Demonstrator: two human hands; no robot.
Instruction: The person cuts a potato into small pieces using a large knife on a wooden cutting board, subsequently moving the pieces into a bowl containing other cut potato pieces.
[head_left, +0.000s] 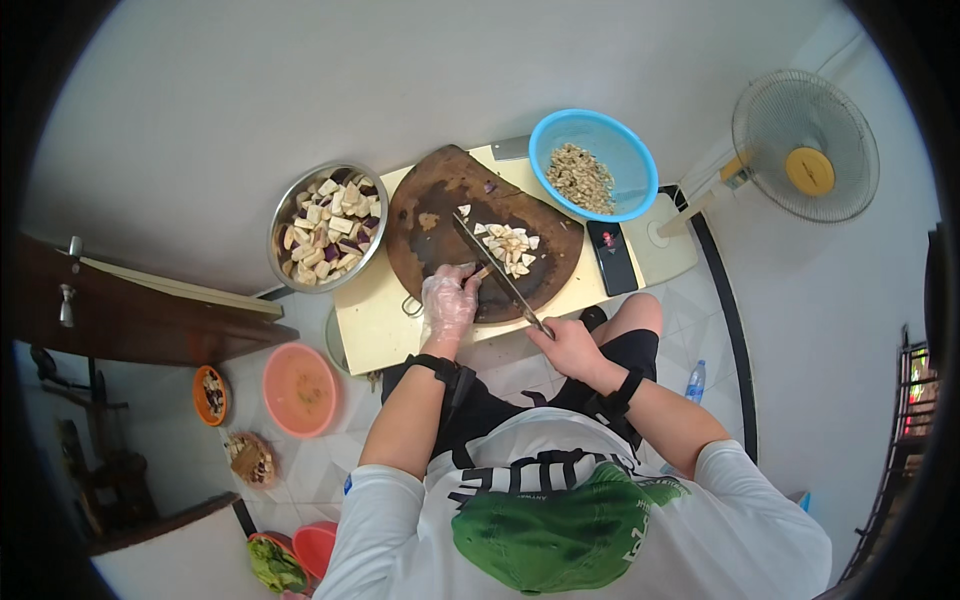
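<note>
My left hand (450, 300), in a clear plastic glove, holds a piece of eggplant (482, 273) on the brown wooden chopping board (420, 247). The fingers of my right hand (568, 346) are closed round the handle of a kitchen knife (495, 264), whose blade slants over the board beside that piece. Small pale eggplant pieces (510, 244) lie on the board, mostly right of the blade. A steel bowl (275, 259) of eggplant chunks (330, 225) is left of the board. At the upper right, a blue plastic colander (637, 165) holds small chopped pieces (581, 180).
A smartphone (612, 259) lies on the pale table (360, 330), right of the board. A fan (806, 150) stands farther right. On the floor are a pink basin (274, 390), an orange bowl (197, 397), a water bottle (696, 381) and leafy greens (274, 566).
</note>
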